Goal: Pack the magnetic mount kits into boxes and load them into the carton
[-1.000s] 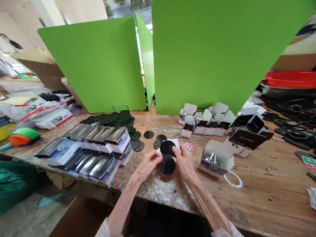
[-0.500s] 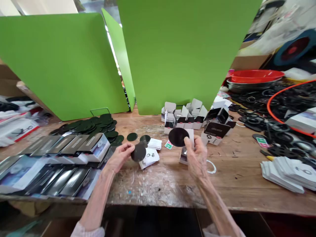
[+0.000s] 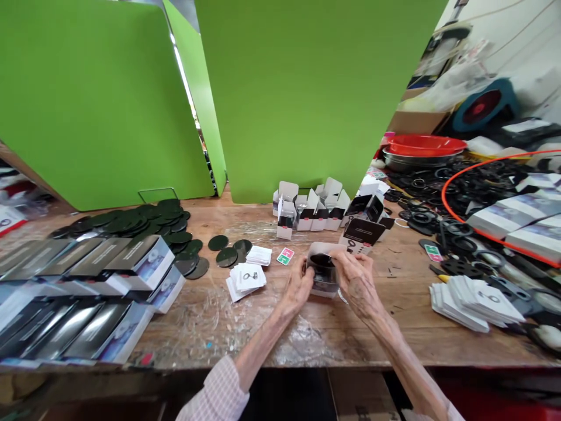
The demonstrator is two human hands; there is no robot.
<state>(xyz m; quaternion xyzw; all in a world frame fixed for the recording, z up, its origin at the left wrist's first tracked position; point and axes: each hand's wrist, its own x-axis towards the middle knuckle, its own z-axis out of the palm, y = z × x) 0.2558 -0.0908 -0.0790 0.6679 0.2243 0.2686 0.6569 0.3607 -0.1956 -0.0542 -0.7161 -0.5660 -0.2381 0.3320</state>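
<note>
Scarred, paint-flecked wood makes up the worktop point(image 3: 272, 327), which is seen from its near edge. Toward the near left corner, flat packaged boxes point(image 3: 87, 327) with dark glossy fronts are laid in overlapping rows.

At the middle of the worktop, a small open white box point(image 3: 322, 270) is held between both hands. The left hand point(image 3: 298, 287) is pressed against the box's left side with the fingers curled, so that grip is closed on the box. The right hand point(image 3: 357, 279) is laid over the box's right side and top edge, with its grip likewise closed on it. A dark round piece is seen inside the box's mouth.

Just left of the hands, a loose stack of white cards point(image 3: 245, 278) is spread, and a small pink-and-green card point(image 3: 285, 255) lies just beyond it. Near the right edge, a thicker pile of white cards point(image 3: 475, 298) is found.

Farther back on the left, dark round discs point(image 3: 144, 219) are heaped. Behind the hands, a cluster of open white cartons point(image 3: 307, 207) stands near green divider panels point(image 3: 307, 88) along the far edge. At the far right corner, black rings point(image 3: 438, 210) and a red basin point(image 3: 425, 144) are seen.
</note>
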